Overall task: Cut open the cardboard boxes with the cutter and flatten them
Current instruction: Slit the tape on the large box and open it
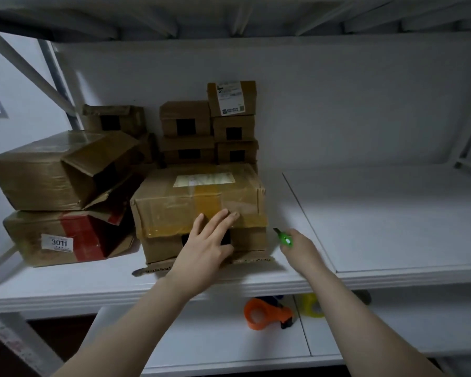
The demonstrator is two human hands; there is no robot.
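Your left hand [210, 240] lies open against the front of the taped box [196, 197], fingers straight and slightly spread. The fingertips [223, 214] reach the yellowish tape along the box's upper front edge, and the palm covers a dark opening lower down.

Your right hand [301, 247] is just to the right of that box's lower front corner and apart from it. It is curled round the green cutter [284, 238], whose tip points up and left toward the box; motion blur makes it unclear whether the blade is out.

A loose cardboard flap [155, 268] lies on the white shelf [392, 213] beneath your left wrist. To the left of your left hand stand two larger boxes, one on the other: the open-ended box [38, 172] on top and the red-taped box [63, 235] below, bearing a label reading 3011.

Beyond your left fingertips, behind the taped box, small boxes [210, 126] are stacked against the back wall; the topmost carries a white shipping label. Below your right forearm, on the lower shelf [201, 336], sit an orange tape dispenser [264, 312] and, just right of it, a yellow tape roll [312, 304].
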